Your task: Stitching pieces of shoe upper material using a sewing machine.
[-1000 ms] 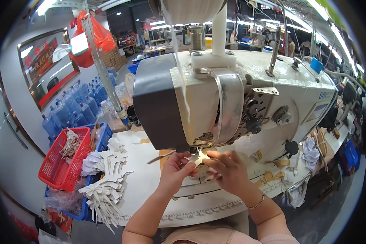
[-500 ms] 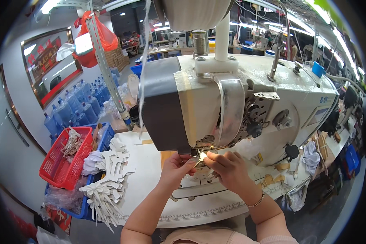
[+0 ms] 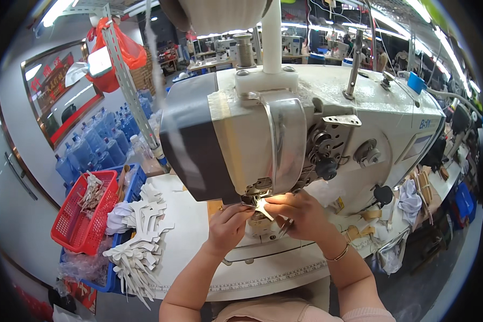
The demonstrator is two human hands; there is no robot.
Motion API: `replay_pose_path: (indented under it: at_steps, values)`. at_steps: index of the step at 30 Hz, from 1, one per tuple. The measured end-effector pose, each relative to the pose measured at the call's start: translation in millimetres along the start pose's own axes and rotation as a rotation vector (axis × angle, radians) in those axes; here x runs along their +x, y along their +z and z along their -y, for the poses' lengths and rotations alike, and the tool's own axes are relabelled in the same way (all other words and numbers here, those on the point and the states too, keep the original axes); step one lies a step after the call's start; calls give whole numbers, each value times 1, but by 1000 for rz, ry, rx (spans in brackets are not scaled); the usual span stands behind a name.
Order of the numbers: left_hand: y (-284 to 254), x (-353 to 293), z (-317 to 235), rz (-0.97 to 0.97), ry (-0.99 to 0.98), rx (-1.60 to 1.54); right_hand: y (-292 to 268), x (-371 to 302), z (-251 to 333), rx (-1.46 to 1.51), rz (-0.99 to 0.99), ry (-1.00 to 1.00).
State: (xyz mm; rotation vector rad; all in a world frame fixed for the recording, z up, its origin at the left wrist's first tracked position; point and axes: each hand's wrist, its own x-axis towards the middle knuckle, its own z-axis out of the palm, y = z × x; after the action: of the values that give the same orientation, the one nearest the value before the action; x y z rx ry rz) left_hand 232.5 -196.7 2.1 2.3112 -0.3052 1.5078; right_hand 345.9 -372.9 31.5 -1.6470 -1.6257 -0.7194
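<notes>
At the needle area of a sewing machine point(image 3: 239, 142), both hands work on a small white cut piece point(image 3: 265, 209) lit by the machine's lamp. My left hand point(image 3: 228, 226) pinches it from the left, thumb and forefinger together. My right hand point(image 3: 305, 216) grips its right side with bent fingers. Below those fingers sticks out a thin metal tool point(image 3: 285, 228), perhaps tweezers, tucked into the same hand. The machine head partly hides the needle and presser foot.
White cut pieces point(image 3: 139, 239) lie heaped at the table's left edge. Beside them a red basket point(image 3: 75, 228) rests on a blue crate point(image 3: 111, 279). A measuring tape strip point(image 3: 252, 284) runs along the front edge. Scraps and cloth point(image 3: 408, 201) lie at the right.
My view has shifted, so the machine appears further left. The left hand has turned with its back more upward, and the white piece now shows more plainly between the hands.
</notes>
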Motion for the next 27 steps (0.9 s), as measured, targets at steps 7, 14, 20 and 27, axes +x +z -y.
replay_pose_path:
  at_steps: [7,14,20,27]
  values:
    - [0,-4,6,17,2,-4,1,-1,3,-93,46,-14]
    - [4,-5,7,4,-68,-2,3,1,3,-64,49,15]
    - [4,-2,6,-8,-76,-50,3,4,6,-20,-3,-4]
    - [2,0,6,12,-73,-70,-7,5,7,24,9,67]
